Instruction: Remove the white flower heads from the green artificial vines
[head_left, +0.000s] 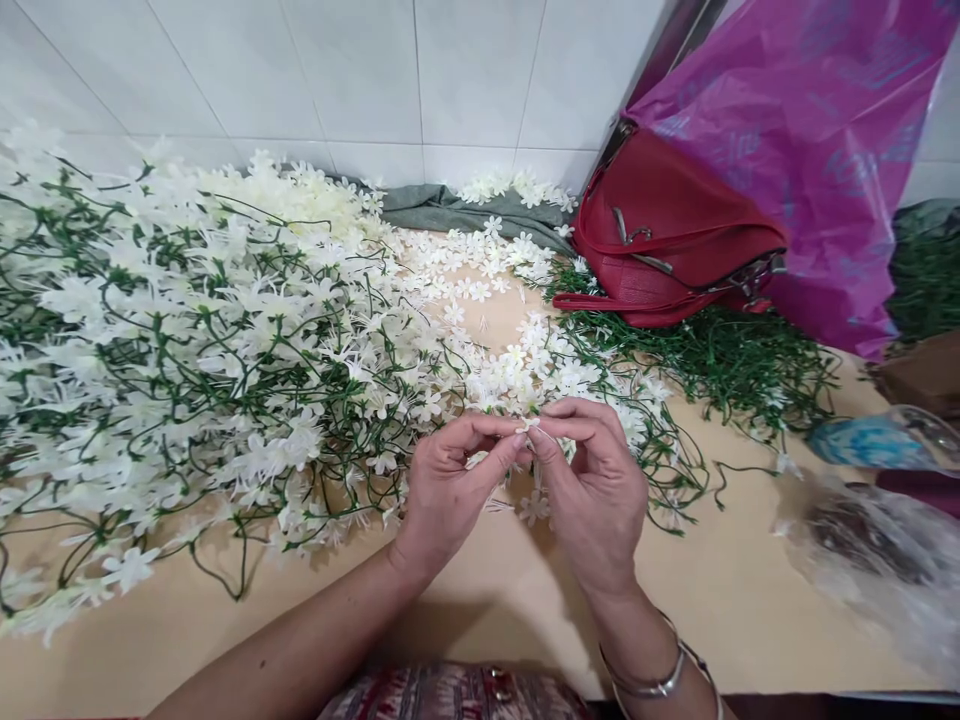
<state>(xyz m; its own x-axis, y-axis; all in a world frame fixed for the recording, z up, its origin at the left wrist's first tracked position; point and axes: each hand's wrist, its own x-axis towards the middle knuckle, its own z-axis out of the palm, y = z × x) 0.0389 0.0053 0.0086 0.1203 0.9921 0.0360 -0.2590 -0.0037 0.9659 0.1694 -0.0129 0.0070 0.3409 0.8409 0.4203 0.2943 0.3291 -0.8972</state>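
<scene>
In the head view, my left hand [448,492] and my right hand [598,490] meet over the table, fingertips almost touching. Each pinches thumb against forefinger on a small white artificial flower [529,426], mostly covered by the fingers. Just beyond them lies a heap of loose white flower heads [517,368]. A large pile of white artificial flowers on green stems [225,340] spreads to the left of my left hand. To the right of my right hand are green plastic stems [750,360].
A red handbag [675,235] rests on the stems at the back right, against a purple plastic bag [810,150]. A clear plastic bag [862,560] with something dark inside lies at the right. Grey-green cloth [427,208] runs along the tiled wall [360,70] behind the table [480,620].
</scene>
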